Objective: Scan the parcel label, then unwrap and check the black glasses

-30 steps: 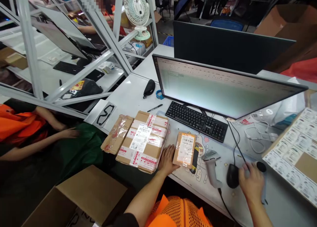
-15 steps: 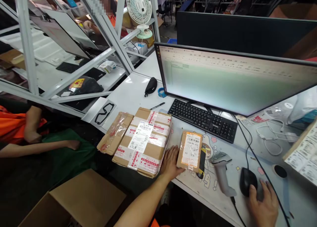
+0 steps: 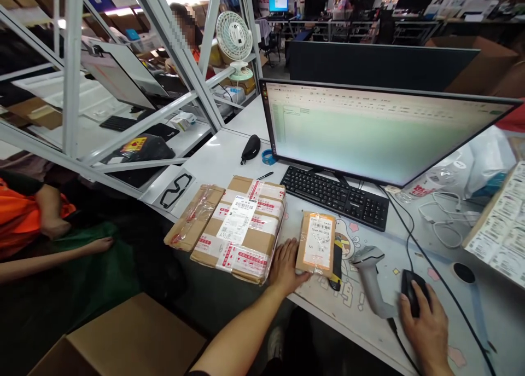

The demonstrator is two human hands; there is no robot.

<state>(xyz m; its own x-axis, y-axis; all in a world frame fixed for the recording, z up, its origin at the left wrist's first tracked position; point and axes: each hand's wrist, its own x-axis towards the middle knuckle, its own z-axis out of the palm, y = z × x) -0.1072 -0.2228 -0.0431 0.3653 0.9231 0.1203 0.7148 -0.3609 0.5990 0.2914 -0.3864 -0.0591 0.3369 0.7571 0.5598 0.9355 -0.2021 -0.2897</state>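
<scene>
My left hand (image 3: 284, 267) rests flat on the desk with its fingers stretched out, between two parcels. On its left lies a large cardboard parcel (image 3: 260, 235), bound with red and white tape and bearing a white label. To its right is a small brown parcel (image 3: 304, 255) with an orange-edged label, close to my thumb. My right hand (image 3: 426, 321) lies over a black computer mouse (image 3: 410, 288), fingers curved on it. Between the small parcel and the mouse, a grey barcode scanner (image 3: 372, 283) lies on the printed desk mat. A black and yellow tool (image 3: 337, 264) is partly under the small parcel.
A flat taped carton (image 3: 194, 217) touches the large parcel. Behind stand a keyboard (image 3: 334, 195) and a monitor (image 3: 369, 132). A label-covered box (image 3: 498, 231) is at the right edge. An open carton (image 3: 135, 332) stands below the desk. Another person's hand (image 3: 100, 246) is at left.
My right hand has moved from the mouse's right side onto its top. My left hand stays between the parcels. The camera view has tilted up slightly.
</scene>
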